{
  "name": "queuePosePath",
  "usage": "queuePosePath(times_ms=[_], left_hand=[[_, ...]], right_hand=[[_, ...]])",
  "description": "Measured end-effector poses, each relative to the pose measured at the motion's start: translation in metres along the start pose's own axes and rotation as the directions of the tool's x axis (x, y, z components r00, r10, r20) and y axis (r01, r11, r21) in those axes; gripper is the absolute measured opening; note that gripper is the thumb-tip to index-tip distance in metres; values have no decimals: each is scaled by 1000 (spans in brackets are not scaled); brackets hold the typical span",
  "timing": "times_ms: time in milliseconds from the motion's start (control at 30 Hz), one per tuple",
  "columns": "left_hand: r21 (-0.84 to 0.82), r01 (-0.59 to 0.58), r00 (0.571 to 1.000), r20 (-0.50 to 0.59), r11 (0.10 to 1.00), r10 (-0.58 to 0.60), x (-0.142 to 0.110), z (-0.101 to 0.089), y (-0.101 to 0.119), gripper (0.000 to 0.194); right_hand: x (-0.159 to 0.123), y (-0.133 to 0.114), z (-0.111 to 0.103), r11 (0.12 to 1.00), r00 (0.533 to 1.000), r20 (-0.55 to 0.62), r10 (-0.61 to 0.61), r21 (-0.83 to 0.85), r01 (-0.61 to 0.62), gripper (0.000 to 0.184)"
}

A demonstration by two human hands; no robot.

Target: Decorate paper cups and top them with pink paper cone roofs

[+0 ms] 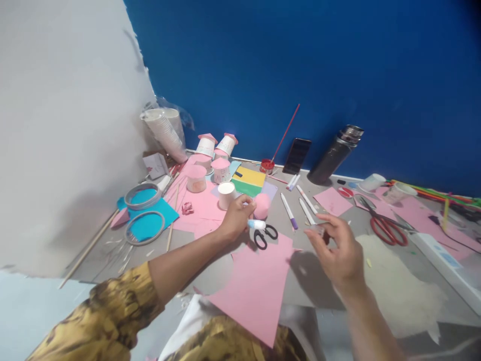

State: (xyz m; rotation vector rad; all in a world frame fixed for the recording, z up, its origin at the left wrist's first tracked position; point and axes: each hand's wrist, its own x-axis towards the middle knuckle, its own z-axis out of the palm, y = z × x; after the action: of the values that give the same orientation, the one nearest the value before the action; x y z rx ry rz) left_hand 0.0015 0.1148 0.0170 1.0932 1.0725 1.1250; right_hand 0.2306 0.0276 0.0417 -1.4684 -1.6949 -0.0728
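Crowding the left hand — paper cup, pink cone, black scissors.

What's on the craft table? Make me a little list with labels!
left hand: holds a small white tube with a blue band
right hand: fingers pinch something small, too blurry to name
by the left hand: black scissors, pink ball, white paper cup
under the hands: pink paper
far right: red scissors
back wall: dark bottle, phone
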Motion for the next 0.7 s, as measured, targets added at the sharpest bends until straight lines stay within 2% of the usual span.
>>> queuePosePath(times_ms=[67,133,200,233,300,367,433,467,533,600,700], left_hand=[[-111,47,998,54,993,-42,0,2,-1,39],[-206,126,986,131,971,-100,-1,5,-2,44],[-259,197,970,189,946,-150,-4,9,-4,46],[-272,220,965,204,937,-167,-5,10,-5,46],[-288,243,957,226,926,-181,-6,12,-7,45],[-300,233,957,240,925,-163,-6,14,-8,46],[-326,198,964,233,924,-124,-8,15,-7,50],[-347,178,970,221,921,-104,-9,16,-5,53],[-389,148,978,195,909,-76,-10,17,-3,56],[-397,127,984,168,909,-64,-12,16,0,55],[-284,36,996,85,958,-12,-12,13,1,49]], right_hand=[[2,24,2,987,984,133,120,-122,-104,29],[3,45,8,948,931,295,216,-290,-129,24],[4,55,14,921,889,370,270,-367,-127,25],[5,54,16,922,893,362,268,-364,-129,27],[6,39,20,956,933,296,205,-263,-127,30],[7,12,29,996,961,264,82,-39,-74,24],[6,-19,44,980,954,295,-50,199,-10,22],[5,-33,53,965,957,273,-101,263,27,21],[4,-55,70,942,971,179,-158,322,94,13],[3,-67,79,921,979,75,-188,359,149,4],[7,-66,67,898,972,23,-234,388,207,3]])
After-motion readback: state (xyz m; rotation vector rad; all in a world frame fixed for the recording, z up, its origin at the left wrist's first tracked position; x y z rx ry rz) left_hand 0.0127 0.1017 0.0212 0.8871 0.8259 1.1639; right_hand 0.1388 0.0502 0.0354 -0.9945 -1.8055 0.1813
